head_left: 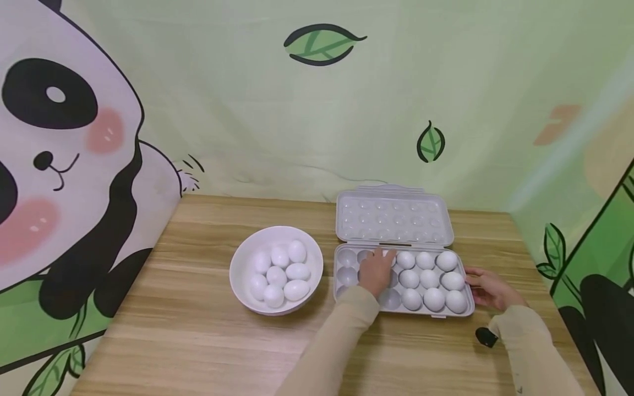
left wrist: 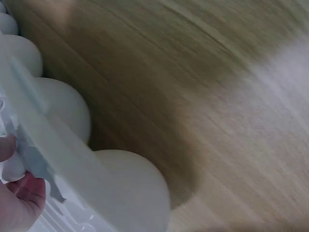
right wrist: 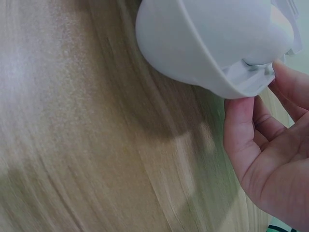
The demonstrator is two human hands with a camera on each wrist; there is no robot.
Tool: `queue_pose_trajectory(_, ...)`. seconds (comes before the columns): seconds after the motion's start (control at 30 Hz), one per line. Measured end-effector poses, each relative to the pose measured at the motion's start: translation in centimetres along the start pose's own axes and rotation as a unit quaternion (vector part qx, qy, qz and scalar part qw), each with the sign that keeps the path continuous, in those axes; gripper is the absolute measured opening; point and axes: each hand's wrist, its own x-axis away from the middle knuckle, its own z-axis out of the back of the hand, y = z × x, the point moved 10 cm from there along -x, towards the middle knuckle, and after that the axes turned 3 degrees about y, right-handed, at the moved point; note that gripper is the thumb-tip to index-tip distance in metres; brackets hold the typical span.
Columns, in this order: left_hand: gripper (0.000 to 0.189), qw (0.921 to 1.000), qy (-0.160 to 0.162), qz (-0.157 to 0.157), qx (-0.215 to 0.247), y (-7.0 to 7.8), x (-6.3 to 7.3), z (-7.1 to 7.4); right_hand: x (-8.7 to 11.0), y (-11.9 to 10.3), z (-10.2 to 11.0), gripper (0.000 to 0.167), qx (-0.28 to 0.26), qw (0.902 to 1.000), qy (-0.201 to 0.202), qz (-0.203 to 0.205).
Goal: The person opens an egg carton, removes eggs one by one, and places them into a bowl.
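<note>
A plastic egg tray [head_left: 390,300] lies with its lid [head_left: 396,214] folded back towards the wall. White eggs [head_left: 409,279] fill the cups on its right side, while several cups at the left stand bare. Over the back row, my left hand [head_left: 375,270] pinches an egg [left wrist: 13,167] between thumb and fingers, down at a cup. At the tray's right end, my right hand [head_left: 491,288] grips the edge, thumb on the rim and fingers beneath in the right wrist view. The back of my left hand hides some cups.
A round white bowl [head_left: 239,280] holding several more white eggs [head_left: 276,276] stands left of the tray on the wooden table [head_left: 198,341]. Behind the table hangs a cloth backdrop [head_left: 238,110] printed with a panda and leaves. A small black object [head_left: 486,337] shows by the right sleeve.
</note>
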Motion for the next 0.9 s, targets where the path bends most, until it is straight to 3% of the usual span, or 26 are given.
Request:
queue_pose_trajectory(0.1,0.051,0.9997,0.009,-0.007,0.023,-0.3,0.0,0.2,-0.1,0.0,-0.1,0.022,-0.008,1.0,-0.004,0.002)
queue_pose_trajectory(0.2,0.047,0.9965,0.011,-0.001,0.082,-0.7,-0.1,0.5,-0.1,-0.1,-0.2,0.02,-0.012,0.9999,-0.008,0.005)
queue_pose_trajectory(0.4,0.045,0.9775,-0.031,0.009,0.209,-1.4,-0.7,0.5,-0.1,-0.1,-0.2,0.032,-0.014,0.9999,-0.004,0.003)
queue_pose_trajectory(0.57,0.042,0.9621,-0.058,0.007,0.266,-1.9,-1.3,0.9,-0.1,0.0,-0.3,0.02,-0.018,0.9998,-0.005,0.003)
queue_pose_trajectory(0.73,0.034,0.9521,-0.063,0.001,0.299,-2.9,-1.8,2.8,-0.1,0.1,-0.3,0.017,-0.025,0.9996,-0.01,0.004)
queue_pose_trajectory(0.8,0.032,0.9431,-0.075,0.0,0.324,-3.3,-2.0,3.3,-0.2,0.1,-0.2,0.017,-0.026,0.9996,-0.011,0.004)
queue_pose_trajectory(0.83,0.031,0.9347,-0.086,0.001,0.345,-3.4,-2.1,3.5,-0.2,0.1,-0.2,0.016,-0.026,0.9996,-0.009,0.003)
queue_pose_trajectory(0.9,0.029,0.9076,-0.116,0.006,0.403,-3.7,-2.2,3.5,-0.1,0.1,-0.2,0.015,-0.027,0.9996,-0.012,0.004)
